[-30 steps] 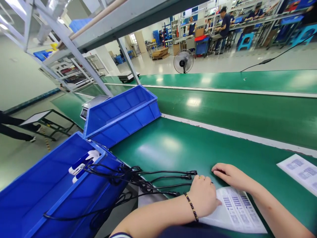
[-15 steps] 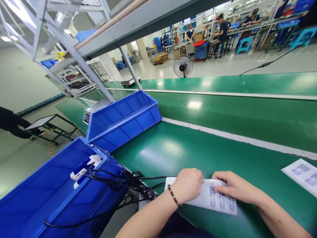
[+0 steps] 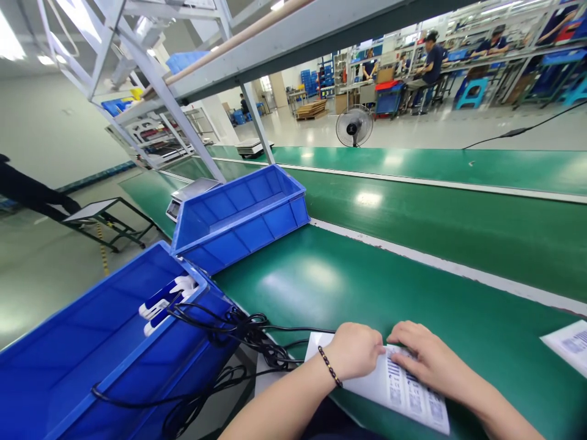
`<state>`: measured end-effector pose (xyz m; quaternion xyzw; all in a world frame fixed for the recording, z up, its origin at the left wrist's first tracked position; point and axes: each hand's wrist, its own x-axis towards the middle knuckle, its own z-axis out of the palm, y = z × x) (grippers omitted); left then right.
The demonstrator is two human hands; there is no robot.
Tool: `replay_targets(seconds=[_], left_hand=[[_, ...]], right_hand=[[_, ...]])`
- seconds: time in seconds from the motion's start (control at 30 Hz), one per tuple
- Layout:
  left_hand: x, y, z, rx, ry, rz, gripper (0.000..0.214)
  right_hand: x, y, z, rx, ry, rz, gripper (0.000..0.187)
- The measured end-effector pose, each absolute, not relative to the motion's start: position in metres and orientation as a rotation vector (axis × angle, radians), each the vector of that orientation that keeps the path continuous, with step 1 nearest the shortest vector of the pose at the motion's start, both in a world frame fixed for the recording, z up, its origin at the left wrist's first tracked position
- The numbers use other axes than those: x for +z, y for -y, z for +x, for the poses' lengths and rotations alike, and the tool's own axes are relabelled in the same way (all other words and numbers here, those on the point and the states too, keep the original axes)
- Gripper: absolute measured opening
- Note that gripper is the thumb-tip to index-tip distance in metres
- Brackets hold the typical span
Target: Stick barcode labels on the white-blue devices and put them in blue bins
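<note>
A white sheet of barcode labels (image 3: 403, 394) lies on the green bench (image 3: 367, 287) near its front edge. My left hand (image 3: 355, 349), with a dark bead bracelet on the wrist, rests curled on the sheet's upper left part, fingertips pressed to the paper. My right hand (image 3: 419, 360) lies on the sheet just to the right, fingers bent and pressing at the labels. The fingertips of both hands almost meet. A bundle of black cables (image 3: 247, 333) trails from the left bin to the sheet's left edge.
Two blue bins stand at the left: a near one (image 3: 92, 354) holding white plugs (image 3: 167, 296), a far one (image 3: 238, 214) beside a scale (image 3: 188, 195). Another label sheet (image 3: 568, 345) lies at the right. A fan (image 3: 353, 127), steel racking and seated workers are behind.
The label sheet moved from under my wrists onto the cable ends, covering them. Both hands came together on its upper part. The view shifted slightly right.
</note>
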<state>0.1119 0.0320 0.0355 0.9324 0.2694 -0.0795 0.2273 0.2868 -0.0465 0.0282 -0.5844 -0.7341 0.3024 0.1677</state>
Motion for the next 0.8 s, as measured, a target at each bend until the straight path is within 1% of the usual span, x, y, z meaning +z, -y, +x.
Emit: replay_targets(seconds=[0.23, 0.47, 0.57, 0.7, 0.8], left_hand=[[0.032, -0.033, 0.113, -0.256, -0.669, 2.671, 0.022], [0.019, -0.032, 0.111, -0.131, -0.62, 2.782, 0.021], [0.009, -0.031, 0.107, -0.03, -0.647, 2.824, 0.015], [-0.005, -0.03, 0.101, 0.1, -0.702, 2.864, 0.01], [-0.011, -0.03, 0.098, 0.189, -0.729, 2.875, 0.005]], right_hand=[[0.029, 0.044, 0.278, 0.851, 2.126, -1.712, 0.014], [0.02, 0.048, 0.278, 0.494, 2.294, -1.612, 0.027], [0.027, 0.051, 0.279, 0.44, 2.31, -1.528, 0.027], [0.046, 0.058, 0.286, 0.446, 2.239, -1.401, 0.023], [0.067, 0.064, 0.297, 0.588, 2.176, -1.337, 0.018]])
